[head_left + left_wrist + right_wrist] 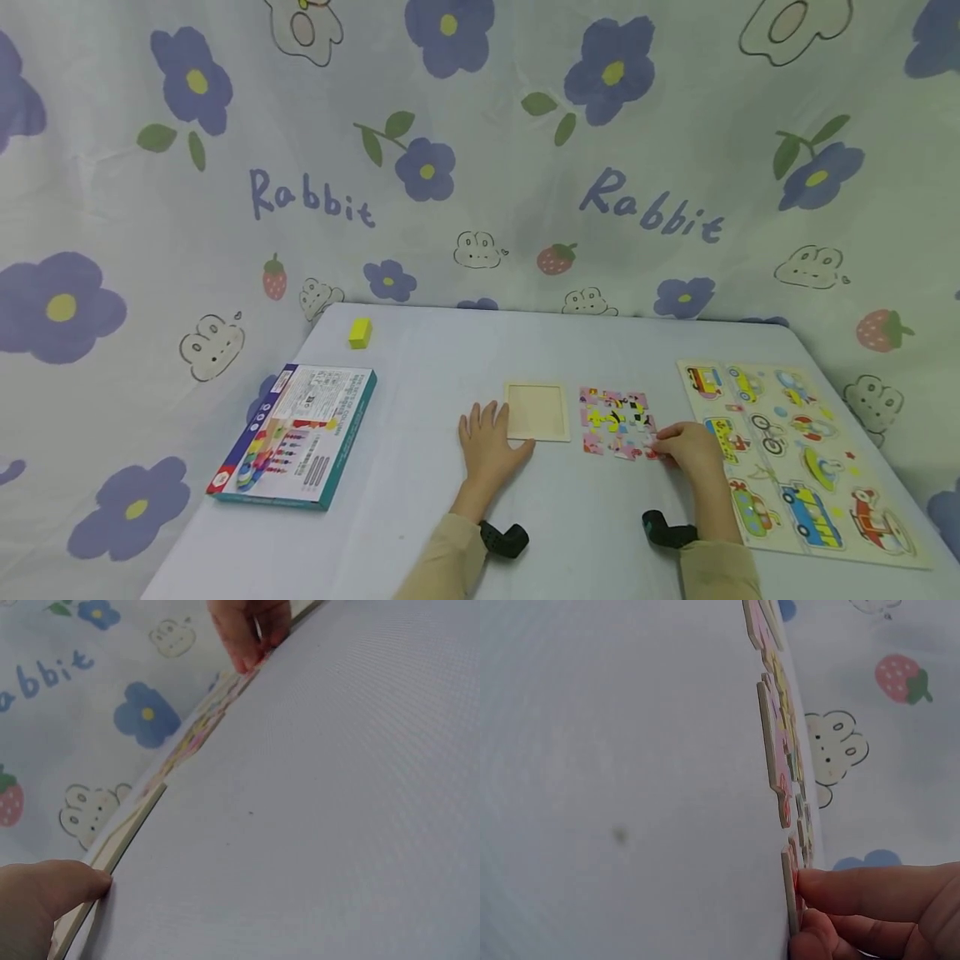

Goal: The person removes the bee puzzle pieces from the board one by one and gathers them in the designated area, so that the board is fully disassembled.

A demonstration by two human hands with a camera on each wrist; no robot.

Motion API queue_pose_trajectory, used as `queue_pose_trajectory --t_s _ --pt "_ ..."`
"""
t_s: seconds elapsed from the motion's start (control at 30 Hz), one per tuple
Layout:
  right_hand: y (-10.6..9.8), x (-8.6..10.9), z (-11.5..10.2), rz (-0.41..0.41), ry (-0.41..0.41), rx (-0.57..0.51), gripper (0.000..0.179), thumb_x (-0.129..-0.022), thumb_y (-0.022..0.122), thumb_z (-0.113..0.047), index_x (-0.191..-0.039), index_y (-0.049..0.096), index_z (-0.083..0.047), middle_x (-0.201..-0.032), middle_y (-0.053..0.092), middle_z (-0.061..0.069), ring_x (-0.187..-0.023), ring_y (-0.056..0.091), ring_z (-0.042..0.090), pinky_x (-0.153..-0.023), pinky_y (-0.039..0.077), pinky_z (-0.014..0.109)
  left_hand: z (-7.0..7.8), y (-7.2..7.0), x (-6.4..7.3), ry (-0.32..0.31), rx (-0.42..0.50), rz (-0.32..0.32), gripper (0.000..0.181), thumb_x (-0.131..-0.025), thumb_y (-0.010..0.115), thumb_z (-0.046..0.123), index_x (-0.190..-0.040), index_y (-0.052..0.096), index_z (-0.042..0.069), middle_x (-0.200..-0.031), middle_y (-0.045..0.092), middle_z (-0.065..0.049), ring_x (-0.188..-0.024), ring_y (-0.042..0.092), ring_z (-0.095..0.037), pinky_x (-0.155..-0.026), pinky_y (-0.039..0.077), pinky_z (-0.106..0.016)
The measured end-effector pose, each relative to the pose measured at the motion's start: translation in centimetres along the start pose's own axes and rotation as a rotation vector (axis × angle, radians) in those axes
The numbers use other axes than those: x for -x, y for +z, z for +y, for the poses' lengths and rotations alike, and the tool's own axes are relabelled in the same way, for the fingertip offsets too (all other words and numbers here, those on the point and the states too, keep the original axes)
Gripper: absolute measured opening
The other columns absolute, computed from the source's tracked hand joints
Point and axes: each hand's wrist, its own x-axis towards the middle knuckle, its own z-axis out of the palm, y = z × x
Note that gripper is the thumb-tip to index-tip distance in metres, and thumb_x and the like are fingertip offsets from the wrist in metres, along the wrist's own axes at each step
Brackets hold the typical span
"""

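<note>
A shallow wooden puzzle tray (537, 412) with a raised rim lies on the white table. My left hand (486, 446) rests at its left side with fingers spread, the thumb touching the near edge. To the right of the tray lies a pink and yellow jigsaw puzzle (615, 419), its pieces laid out in a rough square with small gaps. At the puzzle's near right corner, my right hand (690, 450) pinches a pink-and-red puzzle piece (790, 889) between thumb and fingers. That piece sits low at the table, slightly apart from its neighbour.
A large wooden board (810, 458) with vehicle pictures lies at the right, close beside my right forearm. At the left is a flat toy box (300, 437). A yellow block (360, 332) stands near the back left edge. A printed curtain (480, 167) hangs behind the table.
</note>
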Motion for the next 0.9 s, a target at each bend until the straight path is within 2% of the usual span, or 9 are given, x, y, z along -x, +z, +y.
queue_pose_trajectory --t_s 0.33,0.67,0.9 --pt "0.12 0.85 -0.76 0.027 -0.043 0.057 0.020 -0.082 0.062 -0.009 -0.092 0.060 0.008 -0.075 0.060 0.013 -0.059 0.055 0.016 -0.051 0.045 0.027 0.15 -0.03 0.02 -0.007 -0.004 -0.014 0.072 -0.074 0.065 0.051 -0.130 0.051 0.008 -0.134 0.045 -0.012 -0.131 0.029 -0.038 -0.105 0.015 -0.057" --pt "0.41 0.88 -0.66 0.026 -0.028 0.100 0.018 -0.083 0.061 -0.010 -0.091 0.059 0.006 -0.079 0.059 0.015 -0.061 0.054 0.018 -0.052 0.045 0.027 0.15 0.00 -0.03 -0.008 -0.008 -0.023 0.072 -0.074 0.065 0.051 -0.130 0.051 0.009 -0.134 0.045 -0.012 -0.131 0.029 -0.038 -0.105 0.015 -0.057" --pt "0.36 0.96 -0.86 0.020 -0.020 0.092 0.017 -0.083 0.060 -0.010 -0.090 0.058 0.005 -0.075 0.061 0.012 -0.061 0.054 0.018 -0.052 0.045 0.027 0.26 -0.16 -0.07 -0.008 0.000 -0.030 0.071 -0.074 0.066 0.050 -0.131 0.051 0.010 -0.134 0.045 -0.013 -0.131 0.028 -0.039 -0.105 0.014 -0.058"
